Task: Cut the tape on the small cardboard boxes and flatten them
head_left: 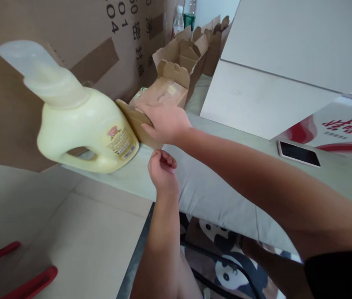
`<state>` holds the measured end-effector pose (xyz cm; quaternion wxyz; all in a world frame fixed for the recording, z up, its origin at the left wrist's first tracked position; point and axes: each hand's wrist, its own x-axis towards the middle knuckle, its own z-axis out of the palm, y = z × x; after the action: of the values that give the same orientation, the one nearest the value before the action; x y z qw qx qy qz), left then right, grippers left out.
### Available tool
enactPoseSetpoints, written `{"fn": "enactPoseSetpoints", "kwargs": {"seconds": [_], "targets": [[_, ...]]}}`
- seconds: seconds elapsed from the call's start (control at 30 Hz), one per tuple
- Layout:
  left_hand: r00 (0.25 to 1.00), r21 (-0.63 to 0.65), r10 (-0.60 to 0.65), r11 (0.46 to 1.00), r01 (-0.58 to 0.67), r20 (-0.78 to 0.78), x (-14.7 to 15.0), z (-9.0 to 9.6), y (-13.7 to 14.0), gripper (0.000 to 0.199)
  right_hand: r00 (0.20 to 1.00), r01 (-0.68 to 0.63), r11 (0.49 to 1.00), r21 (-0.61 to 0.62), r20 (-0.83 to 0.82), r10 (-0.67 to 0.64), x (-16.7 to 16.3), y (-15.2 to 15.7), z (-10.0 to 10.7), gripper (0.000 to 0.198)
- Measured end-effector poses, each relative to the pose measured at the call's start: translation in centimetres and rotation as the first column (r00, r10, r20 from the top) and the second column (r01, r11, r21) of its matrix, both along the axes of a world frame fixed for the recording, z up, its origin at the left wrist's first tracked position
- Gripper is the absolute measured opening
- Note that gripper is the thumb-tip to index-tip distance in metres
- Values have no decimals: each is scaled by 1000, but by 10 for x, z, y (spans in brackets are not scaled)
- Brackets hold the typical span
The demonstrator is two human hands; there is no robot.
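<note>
My right hand reaches over a small brown cardboard box beside the jug. Its thumb lies on the near side and the fingers go over the top edge, where they are partly hidden. Just below, my left hand is held up with its fingers curled into the palm, and nothing shows in it. Touching the box on the left stands a large pale yellow jug with a handle, a label and a translucent cap. Behind my right hand is a taped cardboard box.
Open cardboard boxes line the back, with plastic bottles behind them. A large printed carton stands at the left. White boxes and a phone are on the right. Red bars show lower left.
</note>
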<state>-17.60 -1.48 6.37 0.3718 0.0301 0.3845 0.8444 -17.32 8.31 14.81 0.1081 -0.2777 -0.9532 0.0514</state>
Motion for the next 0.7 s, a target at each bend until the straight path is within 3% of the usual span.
{"fn": "enactPoseSetpoints", "kwargs": {"seconds": [0.1, 0.2, 0.33, 0.43, 0.5, 0.6, 0.63, 0.7], "targets": [[978, -16, 192, 981, -194, -78, -5, -1, -3, 21, 999, 42, 999, 28, -6, -42, 37, -6, -7, 36], [900, 4, 407, 911, -411, -156, -8, -2, -4, 19, 993, 2, 997, 77, -119, 7, 98, -8, -17, 29], [826, 18, 487, 864, -503, -284, -10, -8, -1, 14, 929, -122, 980, 156, -331, 168, 204, -33, -19, 23], [789, 72, 364, 922, -380, -495, -7, -11, 0, 19, 934, -79, 991, 105, -339, 111, 280, -76, -14, 29], [695, 138, 208, 978, -156, -689, 1, -8, 0, 27, 942, -57, 997, 57, -327, 73, 319, -107, -13, 41], [390, 62, -37, 969, 240, -920, 19, 6, -2, 41, 954, 13, 1000, 23, -300, -5, 351, -137, -23, 62], [282, -1, -95, 949, 315, -955, 26, 12, -3, 47, 951, 32, 999, 13, -307, -27, 356, -142, -27, 65], [122, -127, -180, 928, 350, -976, 37, 21, -3, 60, 941, 56, 998, -14, -332, -58, 361, -144, -36, 62]]}}
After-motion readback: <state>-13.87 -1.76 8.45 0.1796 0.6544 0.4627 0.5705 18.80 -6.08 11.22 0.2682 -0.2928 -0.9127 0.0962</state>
